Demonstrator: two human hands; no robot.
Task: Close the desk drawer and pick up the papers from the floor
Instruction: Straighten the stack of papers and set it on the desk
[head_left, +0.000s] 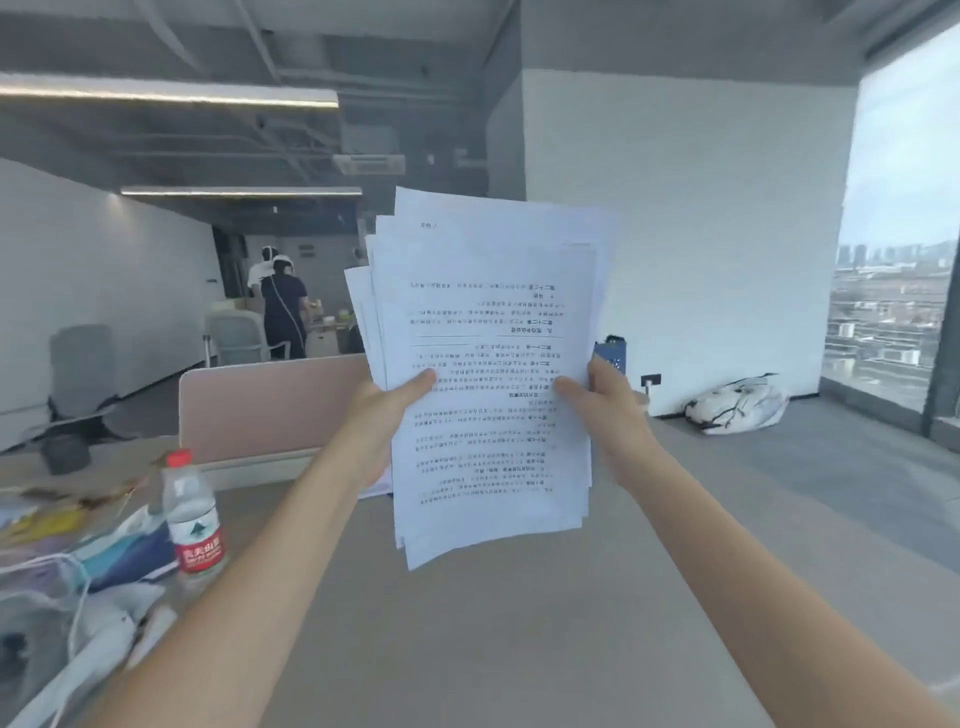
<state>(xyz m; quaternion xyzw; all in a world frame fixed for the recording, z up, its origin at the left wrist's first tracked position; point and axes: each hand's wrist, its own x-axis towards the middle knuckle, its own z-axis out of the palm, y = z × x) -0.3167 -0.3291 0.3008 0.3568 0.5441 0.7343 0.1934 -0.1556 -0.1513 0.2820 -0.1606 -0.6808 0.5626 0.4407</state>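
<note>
A loose stack of white printed papers (488, 322) is held upright in the air above the beige desk (467, 623), the sheets fanned unevenly and the text upside down. My left hand (384, 410) grips the stack's left edge, thumb on the front sheet. My right hand (613, 410) grips the right edge the same way. The desk drawer is out of view.
A water bottle with a red cap (192, 514) stands at the desk's left, beside clutter of cables and packets (67, 571). A pink partition (270, 410) borders the desk's far edge. A white bag (737, 405) lies on the floor by the wall. Two people (280, 306) stand far back.
</note>
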